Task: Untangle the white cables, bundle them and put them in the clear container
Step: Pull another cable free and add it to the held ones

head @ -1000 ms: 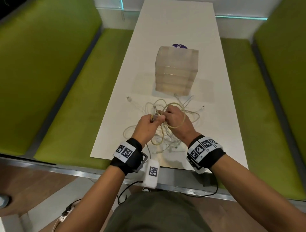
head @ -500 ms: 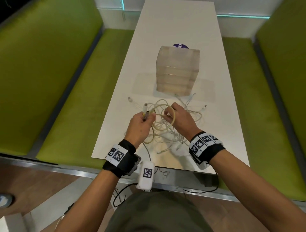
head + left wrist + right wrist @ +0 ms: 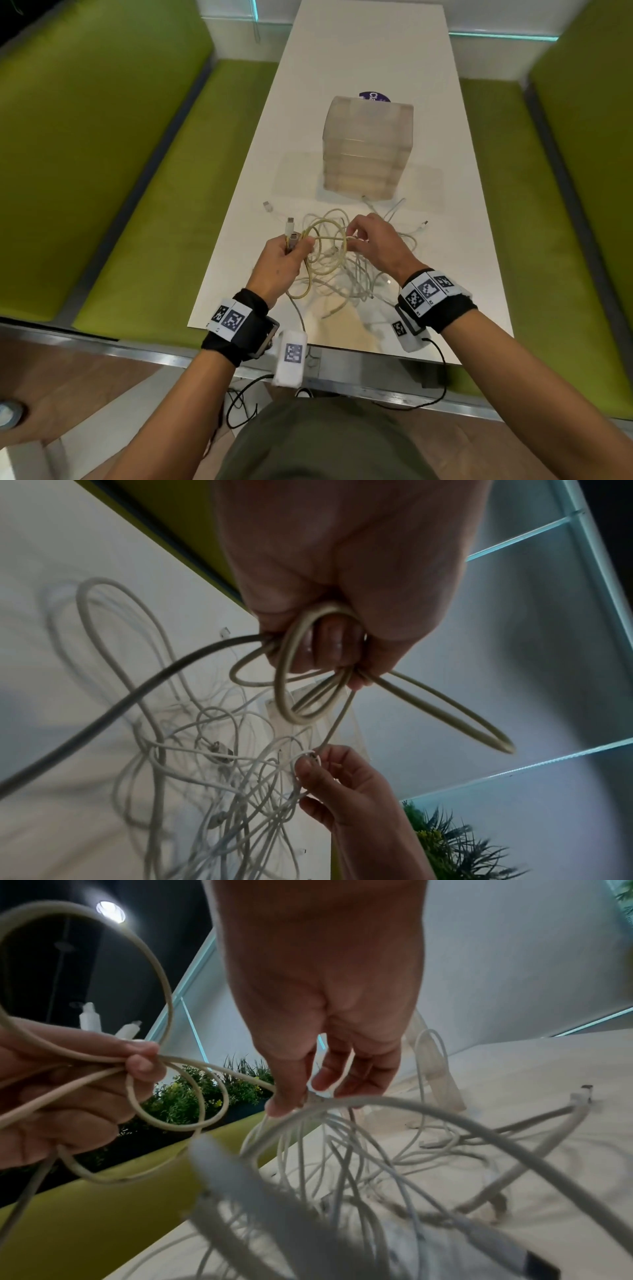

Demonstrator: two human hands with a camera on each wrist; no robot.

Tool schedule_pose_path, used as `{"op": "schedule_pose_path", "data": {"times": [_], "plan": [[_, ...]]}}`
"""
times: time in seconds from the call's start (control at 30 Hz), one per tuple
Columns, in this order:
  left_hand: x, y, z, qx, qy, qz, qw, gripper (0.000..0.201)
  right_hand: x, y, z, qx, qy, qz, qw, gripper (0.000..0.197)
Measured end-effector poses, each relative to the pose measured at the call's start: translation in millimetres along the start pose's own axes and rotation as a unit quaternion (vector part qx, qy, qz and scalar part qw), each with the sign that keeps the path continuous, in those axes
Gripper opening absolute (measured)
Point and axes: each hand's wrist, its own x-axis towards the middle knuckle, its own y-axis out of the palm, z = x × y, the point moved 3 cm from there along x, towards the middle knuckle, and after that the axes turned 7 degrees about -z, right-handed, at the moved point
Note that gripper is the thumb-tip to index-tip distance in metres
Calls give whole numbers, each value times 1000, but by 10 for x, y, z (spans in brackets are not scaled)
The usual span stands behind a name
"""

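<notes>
A tangle of white cables lies on the white table near its front edge. My left hand grips looped coils of a cream cable with two plug ends sticking up from the fist; the same grip shows in the left wrist view. My right hand pinches a thin white strand from the tangle between thumb and fingers. The clear container, a stack of frosted trays, stands just beyond the cables.
Green bench seats run along both sides of the table. A purple sticker lies behind the container. Loose connectors lie left and right of the tangle. A plant shows beyond the benches.
My hands have drawn apart: the left moved left and up with the cream coils, the right shifted right while still pinching a strand. The plug ends now stand clear of the tangle.
</notes>
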Motion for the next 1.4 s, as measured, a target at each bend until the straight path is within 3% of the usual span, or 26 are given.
{"op": "schedule_pose_path", "data": {"times": [0.13, 0.27, 0.5, 0.67, 0.83, 1.0, 1.13, 1.3, 1.4], "plan": [[-12, 12, -10, -8, 12, 9, 1000, 31, 13, -1, -30, 68, 32, 47, 996, 19], [48, -127, 10, -5, 11, -24, 1000, 30, -27, -87, -67, 186, 33, 37, 981, 24], [8, -195, 80, -3, 15, -21, 1000, 28, -35, -99, -115, 163, -3, 32, 986, 24], [-68, -166, 16, -68, 5, -13, 998, 25, -61, -40, -83, 40, -73, 46, 995, 30], [-116, -147, -37, -68, 26, 43, 996, 28, -57, -15, -131, -26, -89, 57, 994, 32], [-116, -183, -61, -39, 32, 39, 998, 29, -111, -38, -175, -33, -71, 85, 993, 40], [-150, -161, -49, 0, 24, 92, 995, 28, -223, -102, -54, 10, -81, 37, 996, 50], [-234, -104, -39, 36, 1, 178, 983, 31, -414, -105, 266, 99, -125, 109, 981, 51], [-287, -113, -75, 26, -10, 198, 980, 29, -500, -85, 402, 82, -149, 135, 976, 46]]}}
